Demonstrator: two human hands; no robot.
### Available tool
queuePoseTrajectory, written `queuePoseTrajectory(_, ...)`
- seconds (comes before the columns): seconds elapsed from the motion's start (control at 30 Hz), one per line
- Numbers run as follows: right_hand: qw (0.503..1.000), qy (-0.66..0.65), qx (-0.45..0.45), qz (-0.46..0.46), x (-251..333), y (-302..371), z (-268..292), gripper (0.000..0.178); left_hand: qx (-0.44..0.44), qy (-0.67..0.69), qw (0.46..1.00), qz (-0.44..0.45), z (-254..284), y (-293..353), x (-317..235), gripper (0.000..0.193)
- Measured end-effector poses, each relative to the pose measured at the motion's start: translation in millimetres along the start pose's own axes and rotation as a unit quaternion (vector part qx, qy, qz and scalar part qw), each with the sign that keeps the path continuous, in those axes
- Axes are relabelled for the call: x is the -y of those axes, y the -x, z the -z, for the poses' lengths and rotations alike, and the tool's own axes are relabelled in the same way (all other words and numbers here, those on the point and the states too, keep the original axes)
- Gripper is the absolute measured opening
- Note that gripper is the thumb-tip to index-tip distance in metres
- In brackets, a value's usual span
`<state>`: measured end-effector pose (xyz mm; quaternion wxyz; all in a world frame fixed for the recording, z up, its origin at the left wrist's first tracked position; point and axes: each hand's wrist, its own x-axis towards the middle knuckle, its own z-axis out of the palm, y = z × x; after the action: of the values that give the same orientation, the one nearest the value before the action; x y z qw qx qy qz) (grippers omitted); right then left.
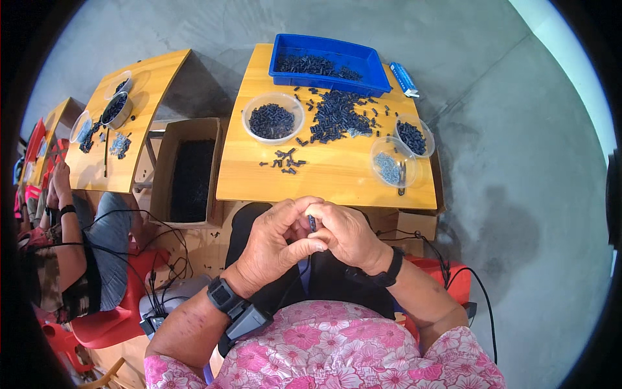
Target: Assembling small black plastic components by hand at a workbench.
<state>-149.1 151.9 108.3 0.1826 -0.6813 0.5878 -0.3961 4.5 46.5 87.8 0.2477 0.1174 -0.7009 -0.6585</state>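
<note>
- At a yellow rectangular wooden table (324, 187), sitting beside grey flooring (538, 149), facing a blue rectangular plastic tray (285, 80).
- By the near edge, grasping a small elongated dark piece (312, 223) between curled fingers of left hand (271, 240) and right hand (350, 236).

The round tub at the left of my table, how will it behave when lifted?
The round tub may flex when squeezed, as its clear wall looks like thin plastic. Its loose black pieces could spill if tilted, since no lid covers them.
</note>
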Motion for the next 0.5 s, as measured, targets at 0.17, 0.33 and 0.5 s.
queuePoseTrajectory(0.17,1.0,-0.013,0.005,-0.003,-1,1,1,0.026,0.013,-0.03,0.999,0.005,0,2,-5,0.064)
queuePoseTrajectory(0.33,1.0,0.002,0.006,0.004,-2,3,0,0.026,0.016,-0.114,0.993,-0.008,-3,1,-17,0.066)
queuePoseTrajectory(0.5,0.999,-0.03,-0.012,0.011,5,0,1,0.024,-0.013,-0.134,0.99,-0.044,-7,2,-17,0.055)
